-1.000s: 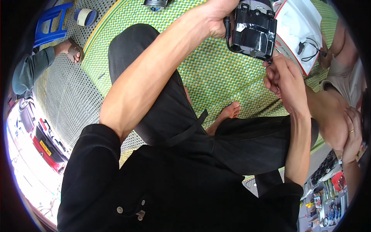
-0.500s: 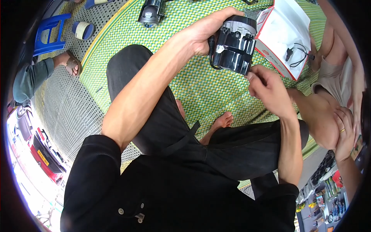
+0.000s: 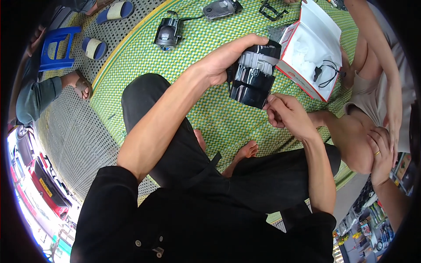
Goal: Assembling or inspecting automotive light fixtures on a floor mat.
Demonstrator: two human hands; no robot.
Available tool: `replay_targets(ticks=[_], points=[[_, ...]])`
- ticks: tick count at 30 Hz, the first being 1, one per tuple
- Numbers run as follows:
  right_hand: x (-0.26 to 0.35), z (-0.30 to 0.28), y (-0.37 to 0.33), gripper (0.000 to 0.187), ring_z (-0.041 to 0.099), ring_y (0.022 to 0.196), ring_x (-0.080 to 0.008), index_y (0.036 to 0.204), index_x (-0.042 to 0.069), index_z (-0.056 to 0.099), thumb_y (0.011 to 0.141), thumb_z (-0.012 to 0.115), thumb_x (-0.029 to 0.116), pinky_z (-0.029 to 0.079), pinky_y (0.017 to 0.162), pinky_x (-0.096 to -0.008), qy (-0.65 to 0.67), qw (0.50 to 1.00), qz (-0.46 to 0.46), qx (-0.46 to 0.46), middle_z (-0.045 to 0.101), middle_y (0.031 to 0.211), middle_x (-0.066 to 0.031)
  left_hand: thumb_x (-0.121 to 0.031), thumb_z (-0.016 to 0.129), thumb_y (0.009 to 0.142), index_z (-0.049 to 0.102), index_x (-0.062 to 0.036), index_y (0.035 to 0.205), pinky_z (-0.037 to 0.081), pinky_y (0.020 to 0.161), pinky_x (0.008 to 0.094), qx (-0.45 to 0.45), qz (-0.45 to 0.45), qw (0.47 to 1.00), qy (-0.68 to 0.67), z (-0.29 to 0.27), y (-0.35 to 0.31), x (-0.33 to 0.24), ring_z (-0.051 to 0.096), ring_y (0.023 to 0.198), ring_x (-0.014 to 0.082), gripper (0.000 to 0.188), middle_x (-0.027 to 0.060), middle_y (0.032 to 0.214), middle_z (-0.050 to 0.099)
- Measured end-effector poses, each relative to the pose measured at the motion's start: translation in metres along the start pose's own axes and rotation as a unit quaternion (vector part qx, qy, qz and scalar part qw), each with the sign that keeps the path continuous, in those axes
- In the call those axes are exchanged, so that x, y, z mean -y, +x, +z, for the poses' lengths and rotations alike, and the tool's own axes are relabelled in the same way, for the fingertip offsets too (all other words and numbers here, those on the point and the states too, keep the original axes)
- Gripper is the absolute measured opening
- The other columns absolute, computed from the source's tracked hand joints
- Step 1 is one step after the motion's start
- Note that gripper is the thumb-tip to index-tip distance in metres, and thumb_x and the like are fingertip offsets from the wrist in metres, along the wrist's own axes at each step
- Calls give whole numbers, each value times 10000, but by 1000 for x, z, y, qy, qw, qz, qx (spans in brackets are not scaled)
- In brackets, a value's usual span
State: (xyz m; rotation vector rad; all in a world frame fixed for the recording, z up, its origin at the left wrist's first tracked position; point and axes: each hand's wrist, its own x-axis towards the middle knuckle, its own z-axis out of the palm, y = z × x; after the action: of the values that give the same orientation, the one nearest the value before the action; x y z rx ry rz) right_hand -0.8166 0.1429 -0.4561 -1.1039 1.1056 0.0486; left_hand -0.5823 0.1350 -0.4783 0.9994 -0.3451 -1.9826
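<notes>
Head view: left hand (image 3: 219, 65) clamped around black lamp unit (image 3: 254, 79), held in the air over the green woven mat (image 3: 144, 57). Right hand (image 3: 285, 115) pinches its lower corner (fingertips together). Risk: one-handed hold, unit could slip and drop. Open white box (image 3: 311, 52) just beside; room left, toward spare lamp (image 3: 167, 33).

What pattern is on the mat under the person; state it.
The mat is woven in a fine green-and-yellow check with a yellow border, clearest in the head view.
</notes>
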Motion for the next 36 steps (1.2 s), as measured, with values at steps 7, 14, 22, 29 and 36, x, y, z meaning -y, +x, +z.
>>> replay_targets(ticks=[7, 14, 22, 29, 36], points=[[-7, 6, 6, 213, 539, 551, -170, 873, -37, 606, 953, 621, 160, 417, 498, -296, -93, 974, -177, -103, 553, 639, -65, -398, 677, 915, 678, -73, 1021, 611, 662, 314, 0, 0, 1000, -26, -5, 2, -7, 706, 715, 143, 342, 55, 890, 730], [4, 11, -5, 177, 581, 616, -326, 902, -32, 581, 947, 624, 134, 467, 597, -388, -369, 816, -419, -150, 563, 672, -143, -434, 625, 930, 689, -74, 1010, 608, 658, 321, 2, -44, 999, -25, -6, -3, -8, 711, 709, 160, 374, 64, 882, 736], [5, 5, -4, 418, 452, 566, -92, 806, 12, 534, 1083, 422, 303, 326, 505, -246, 56, 996, 9, 64, 431, 641, -5, -443, 597, 942, 696, -35, 1048, 568, 617, 271, -9, -3, 1000, 27, 7, -7, -4, 677, 687, 128, 433, 58, 872, 713], [0, 8, -4, 170, 593, 697, -350, 1044, -32, 555, 987, 579, 126, 463, 637, -412, -326, 887, -314, -96, 554, 752, -177, -440, 616, 936, 657, -72, 1051, 572, 643, 297, -15, -49, 999, 4, 0, 0, -8, 671, 716, 143, 387, 54, 910, 705], [-5, 4, 0, 262, 626, 741, -357, 1041, -45, 557, 1039, 492, 209, 486, 674, -402, -234, 948, -209, -51, 586, 768, -163, -425, 605, 948, 669, -6, 1092, 561, 683, 291, -15, -27, 997, 69, -1, -1, -4, 668, 757, 142, 448, 79, 956, 708]])
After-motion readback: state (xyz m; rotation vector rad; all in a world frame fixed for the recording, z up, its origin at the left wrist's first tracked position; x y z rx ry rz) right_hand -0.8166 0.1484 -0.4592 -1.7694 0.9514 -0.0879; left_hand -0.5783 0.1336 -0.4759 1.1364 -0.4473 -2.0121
